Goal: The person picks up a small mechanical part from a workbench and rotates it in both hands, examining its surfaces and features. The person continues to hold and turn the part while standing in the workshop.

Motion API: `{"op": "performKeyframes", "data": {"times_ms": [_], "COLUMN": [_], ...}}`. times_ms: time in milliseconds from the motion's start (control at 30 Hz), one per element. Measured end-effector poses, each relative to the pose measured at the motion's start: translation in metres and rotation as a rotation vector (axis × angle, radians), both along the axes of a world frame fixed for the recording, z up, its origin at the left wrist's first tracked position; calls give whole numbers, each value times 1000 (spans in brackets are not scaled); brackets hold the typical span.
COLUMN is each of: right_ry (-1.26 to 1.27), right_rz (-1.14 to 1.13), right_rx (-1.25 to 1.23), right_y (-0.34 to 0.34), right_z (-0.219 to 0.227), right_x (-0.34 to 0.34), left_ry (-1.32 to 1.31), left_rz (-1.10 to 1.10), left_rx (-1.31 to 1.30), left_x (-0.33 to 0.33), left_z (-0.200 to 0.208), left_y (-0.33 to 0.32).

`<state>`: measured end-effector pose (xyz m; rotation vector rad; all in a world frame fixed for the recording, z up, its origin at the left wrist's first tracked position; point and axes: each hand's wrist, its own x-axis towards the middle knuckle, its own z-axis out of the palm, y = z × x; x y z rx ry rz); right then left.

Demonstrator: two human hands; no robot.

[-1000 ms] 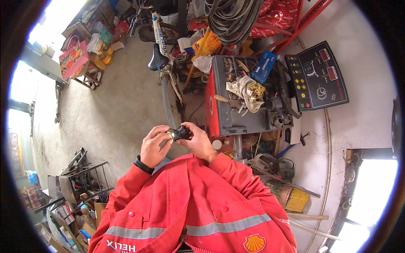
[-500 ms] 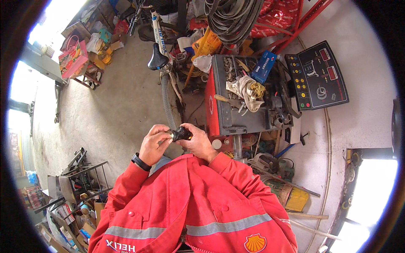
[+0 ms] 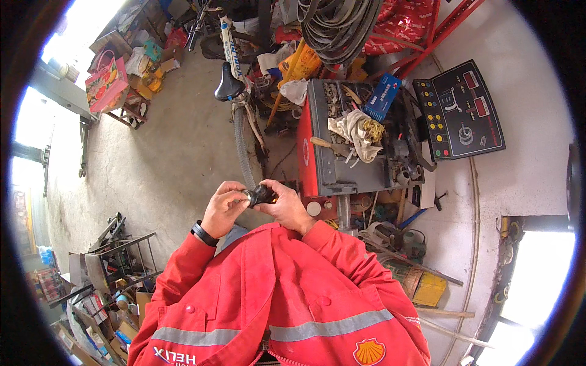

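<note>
In front of my chest I hold a small black part (image 3: 263, 194), roughly cylindrical, with a shiny metal ring at its left end. My right hand (image 3: 288, 208) is closed round the right side of its body. At the ringed end, my left hand (image 3: 224, 206) pinches with thumb and fingers. The fingers hide much of the part, so I cannot tell its exact kind. Just beyond my hands is the rear tyre (image 3: 241, 143) of a bicycle.
To the right stands a red and grey machine cabinet (image 3: 329, 174), with a cloth (image 3: 354, 135), a wooden-handled tool (image 3: 328, 145) and a blue box (image 3: 383, 97) on top. A control panel (image 3: 459, 113) is by the wall. Metal frames (image 3: 125, 256) and clutter lie at the left.
My left fingers have shifted slightly at the ringed end, and the black part has turned a little. My right hand keeps its hold in nearly the same place.
</note>
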<state>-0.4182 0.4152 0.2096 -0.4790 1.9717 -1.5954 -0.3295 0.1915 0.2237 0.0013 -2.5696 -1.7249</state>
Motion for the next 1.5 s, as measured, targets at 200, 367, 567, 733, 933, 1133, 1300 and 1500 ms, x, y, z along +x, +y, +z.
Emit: {"op": "performKeyframes", "data": {"times_ms": [200,367,567,733,933,1133,1300,1500], "right_ry": [96,173,373,422,592,679,684,555], "right_rz": [-1,-3,-17,-21,-52,-57,-55,-92], "right_rx": [-3,30,55,84,72,70,71,75], "right_y": [0,1,0,0,0,1,1,-1], "right_z": [-2,-1,0,2,2,0,-1,-1], "right_x": [1,1,2,3,2,3,3,5], "left_ry": [-40,-87,-115,-311,-365,-349,-284,-66], "left_rz": [12,104,163,265,307,281,246,282], "left_rx": [63,111,104,509,648,613,440,275], "left_x": [2,2,2,3,4,5,7,5], "left_z": [-1,-6,-14,-19,-14,-15,-23,-30], "left_y": [0,5,5,7,9,9,8,19]}}
